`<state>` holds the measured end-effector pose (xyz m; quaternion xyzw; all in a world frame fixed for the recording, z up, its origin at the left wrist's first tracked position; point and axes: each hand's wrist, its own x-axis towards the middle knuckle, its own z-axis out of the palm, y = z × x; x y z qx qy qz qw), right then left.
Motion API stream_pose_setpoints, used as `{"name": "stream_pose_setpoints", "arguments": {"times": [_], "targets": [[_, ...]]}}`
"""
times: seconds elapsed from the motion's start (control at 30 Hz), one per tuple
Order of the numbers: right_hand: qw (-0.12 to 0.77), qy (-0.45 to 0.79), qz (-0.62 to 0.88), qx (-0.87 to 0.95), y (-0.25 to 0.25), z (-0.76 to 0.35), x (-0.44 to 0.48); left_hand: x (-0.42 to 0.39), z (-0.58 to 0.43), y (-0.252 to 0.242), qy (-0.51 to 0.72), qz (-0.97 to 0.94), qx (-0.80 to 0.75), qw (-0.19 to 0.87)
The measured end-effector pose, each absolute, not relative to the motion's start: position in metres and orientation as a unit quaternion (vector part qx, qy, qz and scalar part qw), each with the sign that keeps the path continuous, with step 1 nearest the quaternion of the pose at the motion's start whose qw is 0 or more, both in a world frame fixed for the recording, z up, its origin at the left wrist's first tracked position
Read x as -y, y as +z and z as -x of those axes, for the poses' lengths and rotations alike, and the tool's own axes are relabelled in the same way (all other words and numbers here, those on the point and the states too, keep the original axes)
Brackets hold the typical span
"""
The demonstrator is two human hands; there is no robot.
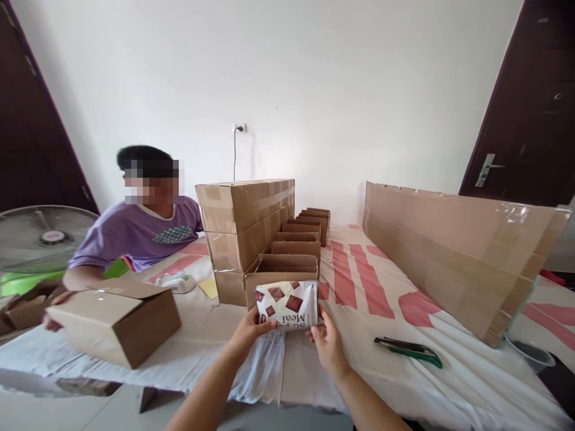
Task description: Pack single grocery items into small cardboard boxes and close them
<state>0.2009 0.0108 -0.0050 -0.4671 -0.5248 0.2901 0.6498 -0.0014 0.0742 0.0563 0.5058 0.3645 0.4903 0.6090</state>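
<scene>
A white printed food packet (287,304) with dark red squares and upside-down lettering, part of it reading "Meal", is held up between my two hands. My left hand (251,332) grips its left edge with the thumb on the front. At the lower right corner, the fingers of my right hand (327,340) are closed on the packet. Just behind the packet stands the nearest open cardboard box (263,282), the front one of a row of open boxes (294,246) running toward the wall. The packet hides part of that box.
Stacked closed cartons (224,239) stand left of the row. A co-worker (148,233) at the left holds a cardboard box (103,323). A green utility knife (408,351) lies at right, before a tall cardboard panel (449,257). A white tape dispenser-like object (179,282) sits left.
</scene>
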Motion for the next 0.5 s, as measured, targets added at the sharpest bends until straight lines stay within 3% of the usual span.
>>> {"name": "stream_pose_setpoints", "arguments": {"times": [0.23,0.5], "targets": [[0.649,0.269,0.445,0.555,-0.011,-0.193,-0.010,-0.078,0.000,0.057,0.505,-0.534,-0.436,0.519],[0.537,0.213,0.588,0.566,-0.046,-0.190,-0.016,-0.058,-0.007,0.063,0.460,-0.604,-0.594,0.266]]}}
